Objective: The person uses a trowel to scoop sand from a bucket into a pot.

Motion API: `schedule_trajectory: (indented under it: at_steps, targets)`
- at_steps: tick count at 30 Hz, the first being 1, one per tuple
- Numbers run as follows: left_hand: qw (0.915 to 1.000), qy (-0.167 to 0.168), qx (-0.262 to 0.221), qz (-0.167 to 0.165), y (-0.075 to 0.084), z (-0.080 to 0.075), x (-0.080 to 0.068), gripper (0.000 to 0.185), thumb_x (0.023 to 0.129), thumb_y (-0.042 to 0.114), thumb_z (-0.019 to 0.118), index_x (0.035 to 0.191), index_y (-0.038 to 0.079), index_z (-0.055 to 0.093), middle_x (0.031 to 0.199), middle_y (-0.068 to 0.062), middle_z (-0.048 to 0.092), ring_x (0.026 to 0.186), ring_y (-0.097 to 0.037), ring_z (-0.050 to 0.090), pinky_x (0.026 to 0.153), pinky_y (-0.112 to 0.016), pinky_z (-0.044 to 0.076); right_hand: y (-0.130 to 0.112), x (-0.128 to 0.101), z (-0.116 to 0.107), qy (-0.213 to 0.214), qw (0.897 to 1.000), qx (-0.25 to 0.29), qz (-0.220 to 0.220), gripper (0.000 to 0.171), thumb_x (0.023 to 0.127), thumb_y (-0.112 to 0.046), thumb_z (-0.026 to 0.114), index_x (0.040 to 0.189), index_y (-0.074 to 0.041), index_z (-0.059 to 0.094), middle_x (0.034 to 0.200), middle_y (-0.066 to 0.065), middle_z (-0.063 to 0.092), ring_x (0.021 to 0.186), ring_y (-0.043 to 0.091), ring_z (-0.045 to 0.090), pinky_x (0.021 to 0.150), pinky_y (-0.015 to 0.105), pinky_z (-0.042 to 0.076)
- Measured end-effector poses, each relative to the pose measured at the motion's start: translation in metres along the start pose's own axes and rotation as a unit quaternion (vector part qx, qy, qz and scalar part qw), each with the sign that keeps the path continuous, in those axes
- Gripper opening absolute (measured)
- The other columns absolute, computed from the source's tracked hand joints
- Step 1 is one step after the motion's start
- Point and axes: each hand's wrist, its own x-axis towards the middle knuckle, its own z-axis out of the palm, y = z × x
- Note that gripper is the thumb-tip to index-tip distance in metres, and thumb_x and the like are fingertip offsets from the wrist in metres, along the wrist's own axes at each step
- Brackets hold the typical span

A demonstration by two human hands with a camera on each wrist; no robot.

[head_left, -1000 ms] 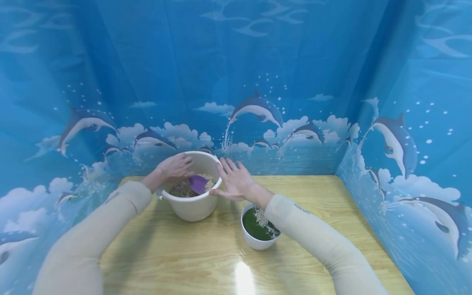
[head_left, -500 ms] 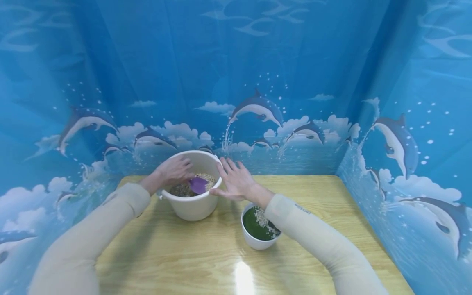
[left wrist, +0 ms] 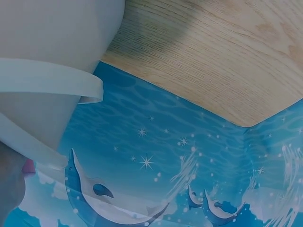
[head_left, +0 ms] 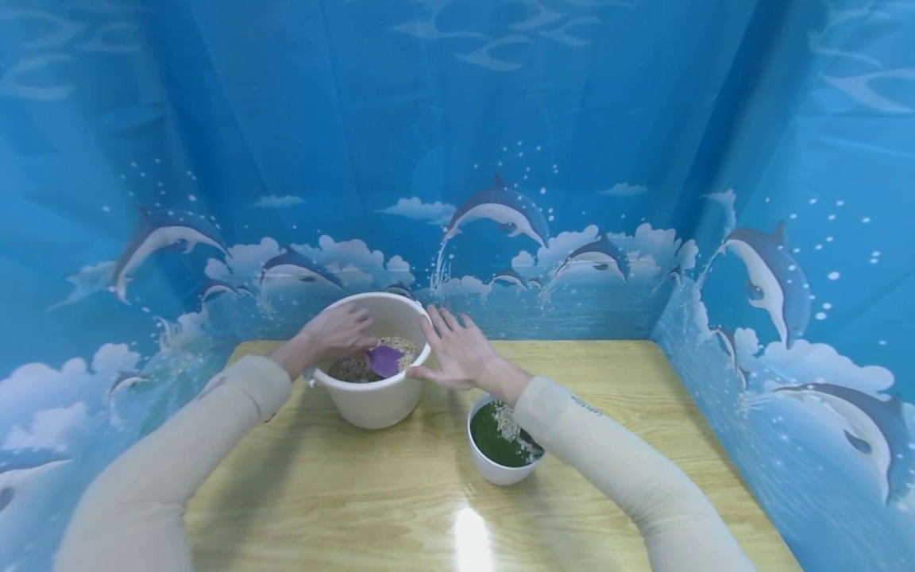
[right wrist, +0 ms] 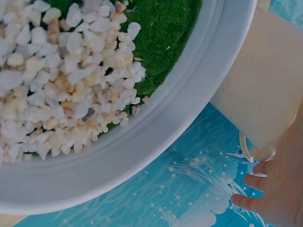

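The work in hand looked like moving pebbles by scoop from the white bucket [head_left: 372, 389] to the small white bowl [head_left: 498, 469], and it seemed only partly done; the bowl, near the middle of the desk [head_left: 357, 508] and toward its front edge, already carried a patch of pale pebbles [right wrist: 61, 80] over part of its green moss [right wrist: 165, 42], while much of the moss lay bare; the bucket, at the back left of the desk close to the far edge, held plenty of pebbles; the left hand [head_left: 336, 330] reached down inside the bucket with its fingers curled round the handle of the purple scoop [head_left: 384, 359], whose blade lay on the stones; whether the blade was loaded could not be told; the right hand [head_left: 457, 349] lay with fingers spread and straight against the bucket's right rim and wall, steadying it and gripping nothing; the two hands were apart, one within the bucket and one outside it; by my judgement, more scoops remained to be lifted out and tipped into the bowl.
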Motion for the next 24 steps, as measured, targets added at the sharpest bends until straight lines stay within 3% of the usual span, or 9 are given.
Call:
schedule_trajectory:
  at_steps: [7,12,24]
  targets:
    - [0.9988,0.025,-0.042,0.004,0.0063,0.0002,0.0024,0.035,0.095,0.054,0.067,0.111,0.023,0.071,0.105,-0.006,0.072,0.101,-0.024,0.066,0.092,-0.041,0.058,0.0009,-0.0005,0.0006,-0.003,1.0,0.004,0.004,0.109,0.096,-0.087,0.024,0.169,-0.008,0.009,0.177,0.019,0.014,0.163,0.038,0.026,0.129,0.058,0.029]
    - [0.9985,0.019,-0.052,0.002,0.0065,-0.002,0.0023,0.04,0.095,0.059,0.064,0.113,0.024,0.072,0.105,-0.005,0.072,0.102,-0.024,0.065,0.093,-0.041,0.057,0.0005,-0.0012,0.0007,-0.002,1.0,0.007,0.001,0.109,0.096,-0.087,0.025,0.169,-0.007,0.01,0.177,0.019,0.015,0.163,0.038,0.026,0.129,0.058,0.03]
    - [0.9966,-0.002,-0.083,0.003,0.0023,0.0001,0.0013,0.034,0.1,0.053,0.061,0.118,0.026,0.072,0.105,-0.004,0.071,0.099,-0.022,0.063,0.091,-0.04,0.056,-0.0004,-0.0014,-0.0006,0.0,1.0,0.004,-0.002,0.109,0.097,-0.087,0.026,0.169,-0.007,0.01,0.177,0.02,0.015,0.162,0.038,0.027,0.128,0.058,0.032]
